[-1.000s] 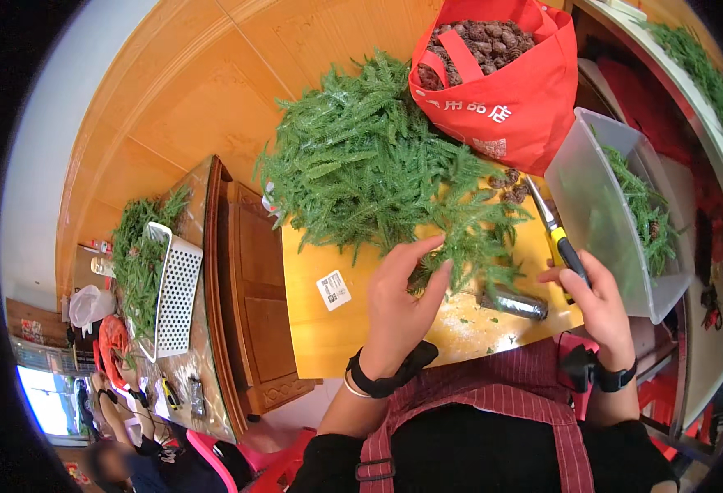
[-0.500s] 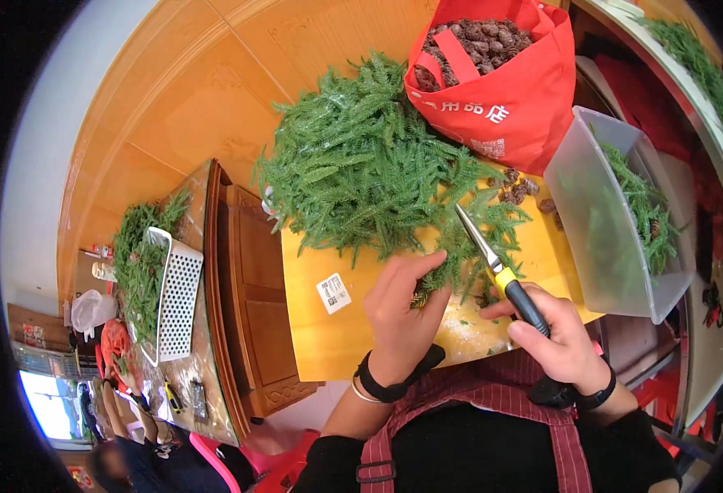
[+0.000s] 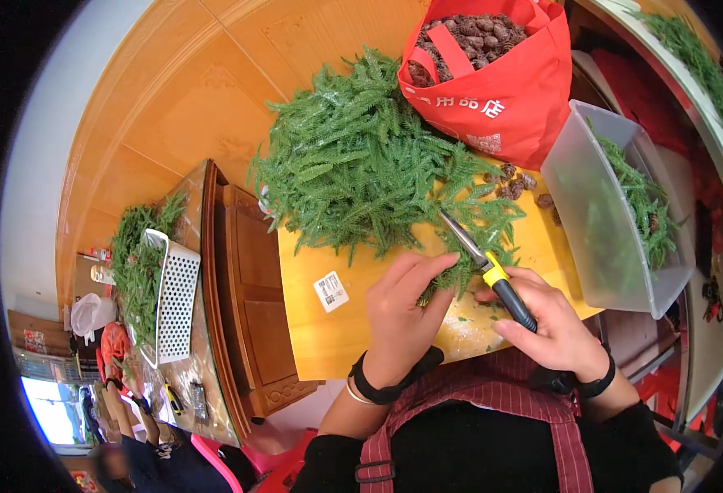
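My left hand [image 3: 398, 319] is closed in a pinch on a green artificial pine sprig [image 3: 453, 275] above the front of the yellow board [image 3: 316, 324]. In my right hand [image 3: 560, 325] are long-nose pliers [image 3: 499, 278] with a black and yellow handle. Their metal jaws point up and left over the sprig, toward a large heap of pine sprigs [image 3: 345, 160]. Whether the jaws grip anything is unclear. Several brown pine cones [image 3: 511, 185] lie on the board beyond the pliers.
A red bag [image 3: 493, 107] full of pine cones stands at the back. To its right is a clear plastic bin [image 3: 596, 214] with greenery. A white label [image 3: 330, 292] lies on the board. At the left, a person [image 3: 144, 452] sits by another table with a white perforated basket [image 3: 176, 300].
The pliers have shifted slightly left and up with my right hand. My left hand keeps its pinch on the sprig, a little nearer to the pliers. The whole view has moved slightly.
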